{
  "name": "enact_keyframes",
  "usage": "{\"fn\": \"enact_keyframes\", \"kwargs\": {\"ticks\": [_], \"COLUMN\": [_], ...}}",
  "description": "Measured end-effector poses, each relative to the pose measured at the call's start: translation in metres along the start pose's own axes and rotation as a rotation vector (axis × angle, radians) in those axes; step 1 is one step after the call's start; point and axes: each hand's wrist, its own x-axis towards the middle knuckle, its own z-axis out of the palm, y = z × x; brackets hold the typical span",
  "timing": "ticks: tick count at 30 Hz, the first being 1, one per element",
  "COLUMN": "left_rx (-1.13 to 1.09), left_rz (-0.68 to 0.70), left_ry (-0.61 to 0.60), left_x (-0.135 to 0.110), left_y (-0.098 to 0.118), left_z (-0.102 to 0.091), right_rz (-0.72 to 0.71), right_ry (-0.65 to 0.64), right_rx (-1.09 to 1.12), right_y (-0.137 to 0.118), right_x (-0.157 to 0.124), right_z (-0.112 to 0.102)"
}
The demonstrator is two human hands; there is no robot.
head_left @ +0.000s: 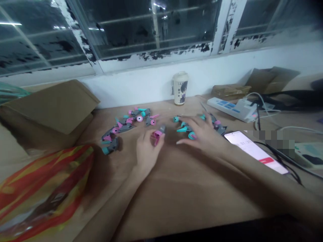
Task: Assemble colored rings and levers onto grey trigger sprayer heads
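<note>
Over the brown desk [161, 198], the left hand [147, 148] pinches a small pink-and-grey plastic piece [158, 134] between thumb and fingertips. Rightward, the right hand [202, 133] spreads its grip loosely over turquoise-and-grey plastic pieces [184, 129], contact unclear. Farther back stands a printed white cup [180, 89].

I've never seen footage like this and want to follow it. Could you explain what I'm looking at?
There is no machine here: a head-worn camera looks forward and down at someone's two bare hands. The left hand holds a small pink-and-grey piece in its fingers. The right hand is spread over a group of teal, pink and grey pieces; contact is hard to judge. A similar group lies at left on the brown tabletop. Behind stands a lidded cup; at right are a power strip and lit smartphone.
</note>
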Motion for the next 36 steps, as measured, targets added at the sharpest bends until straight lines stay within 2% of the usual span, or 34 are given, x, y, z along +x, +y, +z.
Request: {"fn": "enact_keyframes", "kwargs": {"ticks": [2,5,8,11,13,16,20,26,32,36], "left_rx": [-0.260,-0.559,-0.824,-1.023,-1.072,-1.027,-1.000,-0.959,-0.957,-0.987], "left_rz": [-0.003,-0.082,-0.250,-0.397,-0.430,-0.413,-0.401,-0.391,-0.382,-0.405], "left_ry": [-0.098,-0.274,-0.349,-0.463,-0.598,-0.815,-0.982,-1.044,-0.959,-0.957], "left_x": [-0.016,-0.037,-0.045,-0.039,-0.031,-0.019,-0.011,-0.009,-0.014,-0.014], "left_y": [0.020,0.040,0.043,0.037,0.032,0.026,0.020,0.019,0.022,0.025], "left_z": [0.002,0.009,0.018,0.021,0.018,0.012,0.009,0.010,0.012,0.012], "right_rz": [-0.065,-0.043,-0.026,-0.009,0.030,0.040,0.034,0.004,-0.020,-0.037], "right_ry": [-0.024,-0.054,-0.058,-0.056,-0.086,-0.136,-0.126,-0.115,-0.070,-0.075], "right_rx": [0.085,0.289,0.458,0.550,0.599,0.622,0.606,0.601,0.611,0.599], "right_y": [-0.015,-0.023,-0.023,-0.022,-0.021,-0.019,-0.019,-0.020,-0.018,-0.019], "right_x": [-0.011,-0.027,-0.036,-0.039,-0.040,-0.042,-0.049,-0.051,-0.050,-0.049], "right_z": [-0.001,0.008,0.016,0.020,0.021,0.024,0.028,0.027,0.027,0.026]}}
